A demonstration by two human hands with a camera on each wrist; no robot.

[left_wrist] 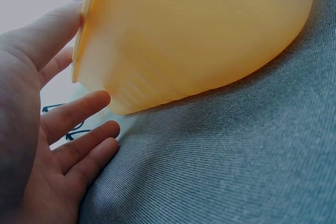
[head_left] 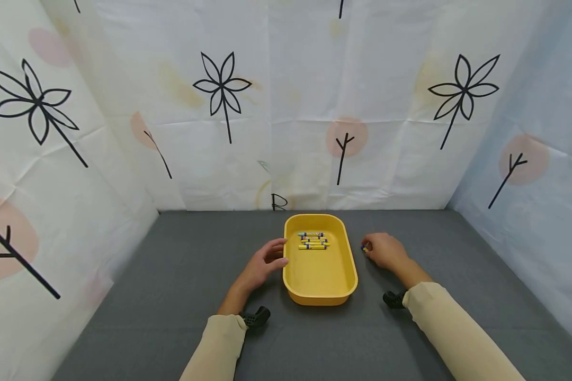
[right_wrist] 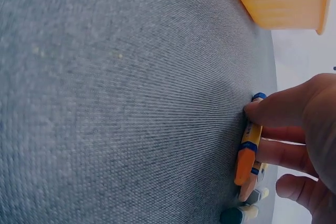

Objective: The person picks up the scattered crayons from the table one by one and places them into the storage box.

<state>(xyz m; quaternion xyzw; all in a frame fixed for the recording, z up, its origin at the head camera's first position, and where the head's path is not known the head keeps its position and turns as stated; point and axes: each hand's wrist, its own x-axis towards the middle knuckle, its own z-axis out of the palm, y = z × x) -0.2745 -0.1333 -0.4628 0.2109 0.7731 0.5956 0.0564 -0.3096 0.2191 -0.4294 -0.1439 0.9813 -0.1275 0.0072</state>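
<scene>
A yellow plastic tray stands on the dark grey cloth, several crayons with yellow wrappers lying in its far part. My left hand is at the tray's left side, thumb and forefinger touching the rim and the other fingers loosely extended. To the right of the tray, my right hand pinches an orange crayon between thumb and fingers, low over the cloth. Right beside that one, partly covered by it, is a paler orange crayon.
Past the fingers in the right wrist view lie a dark green crayon and a greyish one. White patterned cloth walls stand behind the grey surface and on both sides.
</scene>
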